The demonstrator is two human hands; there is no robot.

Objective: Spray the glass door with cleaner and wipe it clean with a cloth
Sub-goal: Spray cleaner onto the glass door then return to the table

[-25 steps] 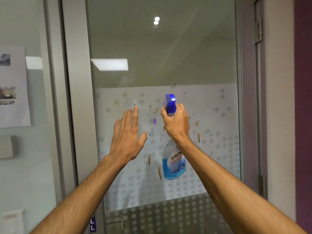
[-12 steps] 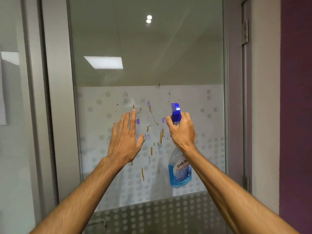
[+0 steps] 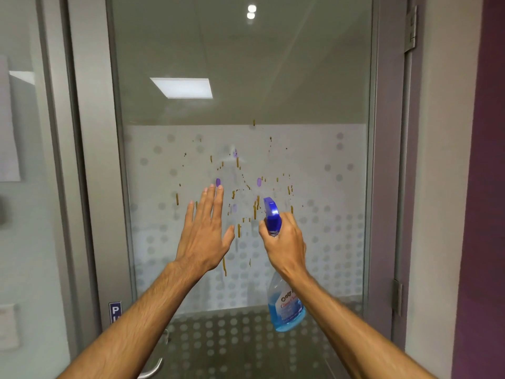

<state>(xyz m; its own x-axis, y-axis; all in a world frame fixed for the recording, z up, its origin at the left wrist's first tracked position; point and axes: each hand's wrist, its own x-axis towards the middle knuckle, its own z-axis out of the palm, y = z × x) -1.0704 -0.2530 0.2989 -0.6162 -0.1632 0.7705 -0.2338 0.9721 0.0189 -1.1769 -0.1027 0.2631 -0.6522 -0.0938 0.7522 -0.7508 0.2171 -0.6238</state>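
Note:
The glass door (image 3: 314, 91) fills the view, with a frosted dotted band across its middle. Brown drips and purple smears (image 3: 247, 192) are spattered on the glass at the centre. My right hand (image 3: 285, 243) grips the neck of a spray bottle (image 3: 285, 307) of blue cleaner; its blue nozzle points at the stains. My left hand (image 3: 205, 233) is raised flat with fingers spread, close to the glass just left of the stains. No cloth is in view.
A grey metal frame (image 3: 93, 160) borders the door on the left, with a lever handle (image 3: 151, 369) near the bottom. Hinges (image 3: 410, 28) sit on the right frame, beside a purple wall (image 3: 483, 187). A glass panel with a paper sheet stands at far left.
The view has shifted so the door sits more centred. Both hands stay raised before the stains; the bottle has moved slightly right and down relative to the spatter.

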